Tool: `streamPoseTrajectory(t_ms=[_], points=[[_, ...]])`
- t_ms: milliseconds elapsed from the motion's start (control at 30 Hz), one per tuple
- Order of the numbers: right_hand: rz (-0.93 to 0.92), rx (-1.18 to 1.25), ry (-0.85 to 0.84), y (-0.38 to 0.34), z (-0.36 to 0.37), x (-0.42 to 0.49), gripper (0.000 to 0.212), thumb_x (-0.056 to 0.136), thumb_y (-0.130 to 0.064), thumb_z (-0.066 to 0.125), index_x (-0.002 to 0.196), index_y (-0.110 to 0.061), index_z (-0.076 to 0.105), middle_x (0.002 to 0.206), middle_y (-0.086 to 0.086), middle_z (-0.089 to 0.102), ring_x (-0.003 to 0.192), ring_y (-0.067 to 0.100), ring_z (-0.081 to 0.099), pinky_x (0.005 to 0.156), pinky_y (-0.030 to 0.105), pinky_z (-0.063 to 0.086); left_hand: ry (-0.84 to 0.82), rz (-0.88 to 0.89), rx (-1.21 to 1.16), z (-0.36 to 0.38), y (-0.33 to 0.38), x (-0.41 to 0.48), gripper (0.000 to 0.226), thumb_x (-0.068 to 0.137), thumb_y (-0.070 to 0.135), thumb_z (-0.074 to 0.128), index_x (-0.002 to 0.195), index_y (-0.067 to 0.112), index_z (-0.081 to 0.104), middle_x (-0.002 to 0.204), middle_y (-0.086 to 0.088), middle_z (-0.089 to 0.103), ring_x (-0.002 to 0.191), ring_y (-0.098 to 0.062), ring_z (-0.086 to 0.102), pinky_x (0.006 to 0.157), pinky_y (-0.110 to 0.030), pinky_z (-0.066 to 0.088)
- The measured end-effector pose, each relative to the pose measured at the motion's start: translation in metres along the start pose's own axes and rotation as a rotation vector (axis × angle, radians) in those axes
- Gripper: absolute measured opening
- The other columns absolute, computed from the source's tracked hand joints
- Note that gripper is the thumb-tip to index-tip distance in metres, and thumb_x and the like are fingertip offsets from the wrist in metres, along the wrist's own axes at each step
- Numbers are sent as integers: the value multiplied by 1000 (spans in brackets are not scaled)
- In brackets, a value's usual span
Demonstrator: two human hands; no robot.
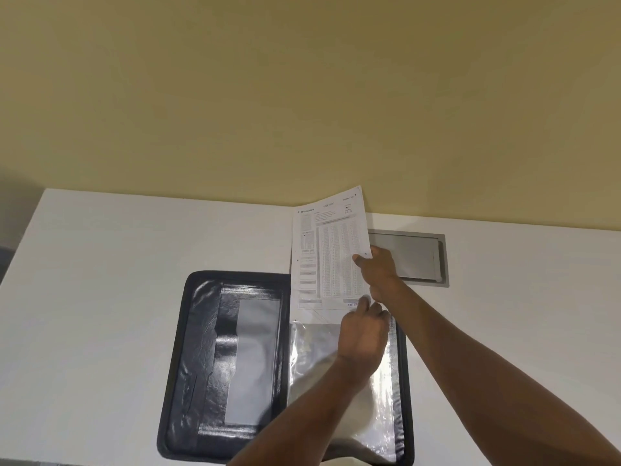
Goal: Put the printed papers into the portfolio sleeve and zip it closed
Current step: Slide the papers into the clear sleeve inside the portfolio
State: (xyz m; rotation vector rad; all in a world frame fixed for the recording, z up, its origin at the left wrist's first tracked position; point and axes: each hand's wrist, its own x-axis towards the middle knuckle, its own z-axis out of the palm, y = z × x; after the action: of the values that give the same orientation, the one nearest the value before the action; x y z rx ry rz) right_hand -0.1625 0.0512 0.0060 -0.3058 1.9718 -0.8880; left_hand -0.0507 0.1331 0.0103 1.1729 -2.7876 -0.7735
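Head view: the portfolio (221, 348) lies open flat on the white table (100, 264), with the clear sleeve (312, 344) on its right half. The papers (329, 250) stand tilted and mostly above the sleeve, only their bottom edge at its mouth. Your right hand (379, 267) pinches their right edge, thumb on the front. Your left hand (363, 331) is curled at the lower right corner; sheet or sleeve, can't tell which. A grey recessed panel (410, 257) sits behind.
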Motion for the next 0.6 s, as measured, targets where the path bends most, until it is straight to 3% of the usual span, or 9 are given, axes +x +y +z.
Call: streamPoseTrajectory(t_ms=[167, 300, 400, 533, 600], points=[[66, -7, 28, 3, 1, 4, 31, 98, -11, 66, 128, -7, 68, 128, 13, 71, 114, 33, 67, 98, 42, 57, 49, 72, 14, 5, -6, 1, 28, 81, 7, 49, 89, 19, 73, 88, 2, 73, 85, -19, 65, 51, -28, 52], [78, -45, 25, 5, 0, 1, 30, 100, -13, 65, 129, -9, 66, 131, 13, 69, 115, 33, 66, 99, 45, 57, 65, 124, 22, 5, -10, 2, 21, 77, 8, 74, 94, 19, 74, 95, 1, 75, 85, -20, 67, 56, -29, 56], [135, -31, 23, 2, -1, -2, 29, 100, -13, 64, 128, -9, 64, 128, 10, 68, 108, 32, 65, 85, 35, 56, 29, 166, 41, 4, -8, -2, 22, 76, 11, 80, 95, 20, 76, 93, 3, 75, 80, -17, 69, 55, -27, 55], [176, -105, 26, -7, -4, -7, 32, 99, -11, 63, 131, -9, 60, 130, 5, 65, 96, 20, 62, 66, 16, 46, -4, 227, 141, -4, -6, -2, 26, 58, 4, 83, 75, 21, 71, 66, 4, 64, 56, -14, 60, 44, -24, 45], [219, -117, 52, -15, -6, -19, 35, 98, -13, 64, 133, -13, 57, 130, 4, 65, 105, 18, 65, 67, 15, 43, 13, 257, 176, -9, -8, -2, 28, 57, 2, 80, 77, 20, 72, 66, 4, 64, 55, -14, 60, 43, -25, 45]])
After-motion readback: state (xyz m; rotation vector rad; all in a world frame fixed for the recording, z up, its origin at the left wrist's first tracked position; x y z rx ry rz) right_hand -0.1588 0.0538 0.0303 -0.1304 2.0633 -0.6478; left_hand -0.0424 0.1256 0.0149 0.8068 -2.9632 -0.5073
